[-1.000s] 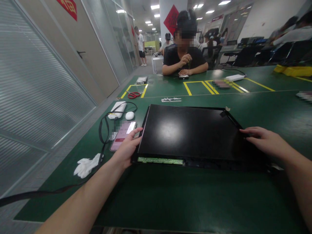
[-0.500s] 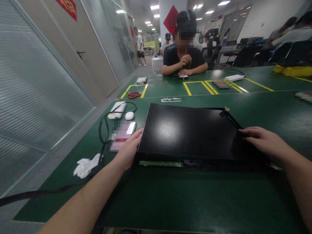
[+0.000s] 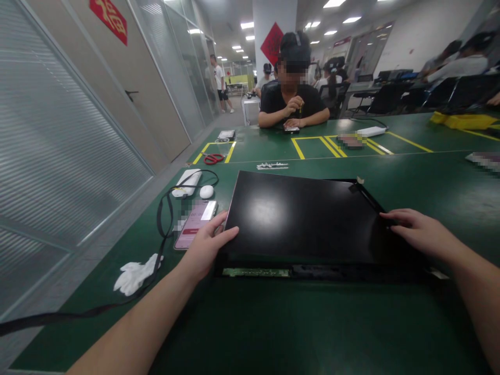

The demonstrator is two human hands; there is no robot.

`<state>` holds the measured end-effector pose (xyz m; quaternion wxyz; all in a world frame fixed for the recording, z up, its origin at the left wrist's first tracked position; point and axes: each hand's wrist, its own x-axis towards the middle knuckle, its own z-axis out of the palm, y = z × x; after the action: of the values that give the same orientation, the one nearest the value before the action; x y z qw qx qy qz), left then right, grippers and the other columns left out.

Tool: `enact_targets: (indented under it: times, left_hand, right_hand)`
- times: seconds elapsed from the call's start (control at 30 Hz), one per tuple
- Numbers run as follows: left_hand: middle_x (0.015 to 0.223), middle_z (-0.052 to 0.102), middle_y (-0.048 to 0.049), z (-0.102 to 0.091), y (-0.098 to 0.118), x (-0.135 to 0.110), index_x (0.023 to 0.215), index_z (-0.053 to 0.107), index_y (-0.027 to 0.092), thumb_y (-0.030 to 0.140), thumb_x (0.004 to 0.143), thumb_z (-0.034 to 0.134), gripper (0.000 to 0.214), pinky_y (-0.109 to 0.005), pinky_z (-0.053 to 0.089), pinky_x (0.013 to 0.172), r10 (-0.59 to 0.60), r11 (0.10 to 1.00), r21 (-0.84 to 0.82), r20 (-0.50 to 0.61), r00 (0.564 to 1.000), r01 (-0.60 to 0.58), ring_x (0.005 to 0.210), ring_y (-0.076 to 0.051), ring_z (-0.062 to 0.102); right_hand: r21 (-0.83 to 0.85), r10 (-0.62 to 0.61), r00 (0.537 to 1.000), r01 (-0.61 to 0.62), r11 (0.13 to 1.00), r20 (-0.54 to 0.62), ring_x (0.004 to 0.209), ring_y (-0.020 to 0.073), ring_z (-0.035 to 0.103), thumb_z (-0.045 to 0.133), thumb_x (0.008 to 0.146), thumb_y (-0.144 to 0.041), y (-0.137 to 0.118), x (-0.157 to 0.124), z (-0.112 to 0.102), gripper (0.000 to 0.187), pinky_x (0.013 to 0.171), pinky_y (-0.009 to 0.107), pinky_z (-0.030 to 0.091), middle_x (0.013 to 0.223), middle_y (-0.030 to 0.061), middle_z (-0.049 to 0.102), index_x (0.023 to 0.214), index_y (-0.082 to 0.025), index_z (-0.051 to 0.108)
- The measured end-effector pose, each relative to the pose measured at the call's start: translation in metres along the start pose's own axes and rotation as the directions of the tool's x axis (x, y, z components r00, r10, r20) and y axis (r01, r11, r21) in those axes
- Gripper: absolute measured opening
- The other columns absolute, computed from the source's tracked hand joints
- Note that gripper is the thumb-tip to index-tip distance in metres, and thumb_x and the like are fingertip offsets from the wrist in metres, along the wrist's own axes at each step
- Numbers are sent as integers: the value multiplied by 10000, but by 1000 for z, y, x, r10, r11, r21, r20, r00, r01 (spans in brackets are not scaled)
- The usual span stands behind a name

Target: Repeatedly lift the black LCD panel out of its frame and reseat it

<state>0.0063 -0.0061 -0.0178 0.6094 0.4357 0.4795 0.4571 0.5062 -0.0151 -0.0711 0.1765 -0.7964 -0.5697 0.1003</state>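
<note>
A black LCD screen panel (image 3: 308, 221) lies in front of me, tilted a little in a black frame (image 3: 374, 200) whose far right corner shows beside it. Along the near edge runs a green circuit board strip (image 3: 255, 272). My left hand (image 3: 203, 247) grips the panel's left edge, thumb on the top face and fingers partly hidden at the side. At the right edge, my right hand (image 3: 424, 232) is closed on the frame and panel side, its fingertips at the rim. Which of the two layers those fingers grip is unclear.
Left of the panel lie a phone (image 3: 195, 225), a white earbud case (image 3: 207, 192), a white power bank (image 3: 187, 183), a black strap (image 3: 161, 219) and white gloves (image 3: 136, 274). Beyond are red scissors (image 3: 213, 159) and small white strips (image 3: 272, 166). A co-worker (image 3: 292, 101) sits opposite.
My left thumb has come up onto the panel's top face. The panel's left side looks slightly lower over the frame. My right hand stays at its edge; the view has tilted slightly.
</note>
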Motion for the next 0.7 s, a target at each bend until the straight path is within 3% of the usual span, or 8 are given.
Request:
enact_targets:
  times: [0.17, 0.37, 0.53, 0.7]
  left_hand:
    - [1212, 777, -95, 0, 0, -1, 1219, 756, 213, 293, 646, 913, 599, -416, 503, 1075, 26, 999, -39, 8, 1000, -26, 1294, -350, 615]
    - [1459, 639, -48, -3, -4, 1, 1219, 761, 257, 242, 757, 849, 470, -389, 331, 1219, 170, 985, -57, 92, 981, -165, 1509, -300, 358]
    - [1597, 490, -13, -4, -8, 2, 1292, 719, 284, 266, 800, 824, 504, -414, 243, 1258, 253, 967, -74, 145, 956, -245, 1547, -304, 266]
    - [1629, 441, 3, -3, -9, 0, 1331, 690, 310, 262, 827, 804, 520, -434, 223, 1267, 301, 953, -90, 164, 939, -289, 1552, -303, 250]
  right_hand:
    - [25, 19, 1000, -19, 1000, 15, 1017, 291, 696, 534, 697, -397, -2, -1, -1, 465, 934, 434, 542, 1210, 77, 709, 1086, -266, 753]
    - [131, 94, 995, -95, 987, 15, 930, 294, 712, 524, 738, -574, -7, 0, -2, 660, 836, 426, 562, 1108, 90, 744, 1292, -239, 654]
    - [249, 190, 981, -173, 953, -47, 1201, 338, 642, 514, 781, -546, -15, -4, -3, 549, 1058, 457, 470, 1261, 109, 726, 1190, -227, 696]
    - [380, 321, 947, -303, 874, 17, 1267, 357, 606, 559, 793, -549, -15, -3, -4, 474, 1128, 480, 405, 1317, 120, 703, 1098, -226, 723]
